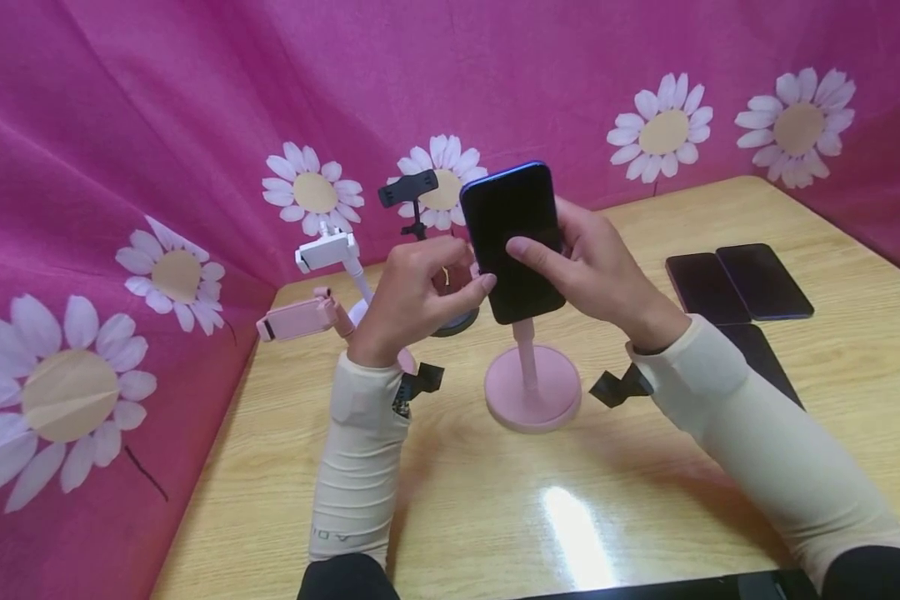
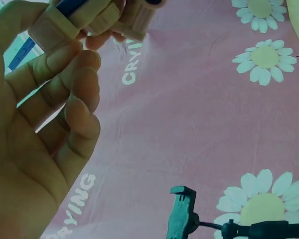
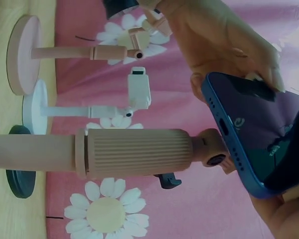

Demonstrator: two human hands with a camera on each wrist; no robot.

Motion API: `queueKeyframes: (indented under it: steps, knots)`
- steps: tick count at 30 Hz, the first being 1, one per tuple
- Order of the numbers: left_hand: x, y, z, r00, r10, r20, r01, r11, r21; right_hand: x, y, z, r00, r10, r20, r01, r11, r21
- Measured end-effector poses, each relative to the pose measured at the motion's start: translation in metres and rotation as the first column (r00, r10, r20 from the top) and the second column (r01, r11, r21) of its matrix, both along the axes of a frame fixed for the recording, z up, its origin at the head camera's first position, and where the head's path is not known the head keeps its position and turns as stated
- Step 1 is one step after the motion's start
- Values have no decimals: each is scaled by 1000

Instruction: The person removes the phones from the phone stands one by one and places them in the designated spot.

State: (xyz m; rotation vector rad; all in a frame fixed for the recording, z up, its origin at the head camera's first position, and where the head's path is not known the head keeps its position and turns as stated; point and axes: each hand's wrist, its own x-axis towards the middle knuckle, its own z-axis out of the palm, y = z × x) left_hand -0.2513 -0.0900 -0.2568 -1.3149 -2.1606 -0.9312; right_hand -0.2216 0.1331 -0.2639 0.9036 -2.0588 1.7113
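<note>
A blue-edged smartphone (image 1: 504, 204) with a dark screen stands tilted at the head of a pink phone stand (image 1: 532, 392). My right hand (image 1: 606, 271) grips the phone's right side, its thumb lying across the screen. At the phone's left edge, my left hand (image 1: 423, 292) pinches the stand's pink clamp (image 2: 50, 32) between thumb and forefinger, while its other fingers curl loosely. In the right wrist view, the ribbed pink post (image 3: 139, 154) leads to a joint just behind the phone's lower edge. The phone hides most of the clamp in the head view.
Behind my left hand are a white phone stand (image 1: 327, 252), another pink stand (image 1: 297, 320) and a black stand (image 1: 408, 188). On the table's right lie dark phones (image 1: 765, 282), one partly under my right forearm in view. A flowered pink cloth (image 1: 540, 83) hangs behind.
</note>
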Motion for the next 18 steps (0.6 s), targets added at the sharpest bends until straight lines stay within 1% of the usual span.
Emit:
queueKeyframes:
  steps: [4, 9, 13, 18]
  knots:
    - [0, -6, 1, 1000, -24, 10, 24, 1000, 2, 1, 3, 2, 999, 13, 29, -14, 1000, 13]
    - [1, -9, 2, 999, -39, 23, 39, 999, -16, 1, 7, 4, 997, 56, 56, -57, 998, 19]
    - [1, -10, 3, 999, -37, 26, 38, 999, -25, 0, 12, 5, 991, 117, 70, -118, 993, 10]
    - [0, -9, 3, 999, -40, 18, 41, 999, -29, -3, 19, 6, 977, 196, 82, -197, 980, 5]
